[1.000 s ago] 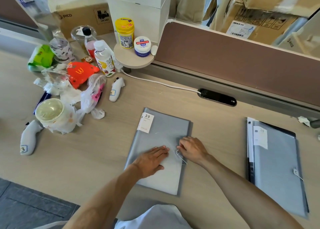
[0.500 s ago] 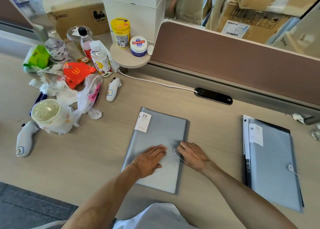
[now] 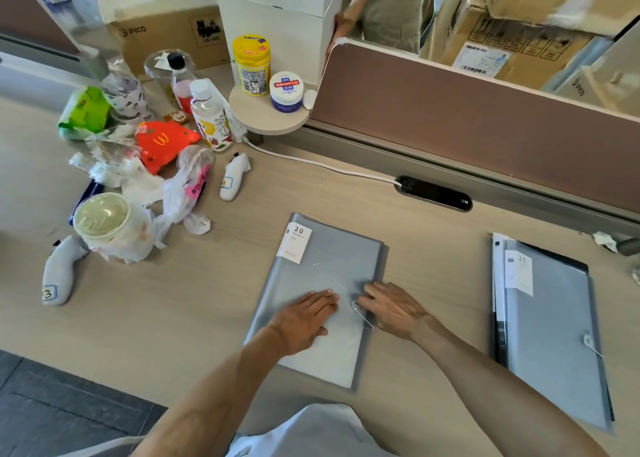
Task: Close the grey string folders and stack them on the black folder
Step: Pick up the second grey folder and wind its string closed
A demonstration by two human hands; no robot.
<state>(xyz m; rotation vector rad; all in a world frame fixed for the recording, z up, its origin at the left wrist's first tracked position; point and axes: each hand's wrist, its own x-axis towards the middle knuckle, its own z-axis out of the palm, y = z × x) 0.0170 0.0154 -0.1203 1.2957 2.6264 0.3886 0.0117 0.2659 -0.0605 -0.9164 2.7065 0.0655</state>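
Note:
A grey string folder [image 3: 325, 259] lies flat on the desk in front of me, cover down, with a white "20 pockets" label at its top left. My left hand [image 3: 304, 318] presses flat on its cover. My right hand [image 3: 391, 307] rests at the folder's right edge, fingers by the string button [image 3: 356, 305], from which an elastic string [image 3: 365, 318] runs. At the right, a second grey string folder [image 3: 550, 335] lies on the black folder [image 3: 568, 261], whose edge shows at the top and left.
Clutter fills the desk's left: plastic bags, a lidded cup [image 3: 104, 221], bottles, an orange wrapper [image 3: 162, 143], two white controllers [image 3: 233, 176]. A white cable [image 3: 322, 164] leads to a black socket [image 3: 433, 193]. A brown partition [image 3: 485, 117] runs behind; someone stands beyond it.
Both hands stay on the grey folder. My right hand's fingers have straightened a little beside the string button. The view shifted slightly.

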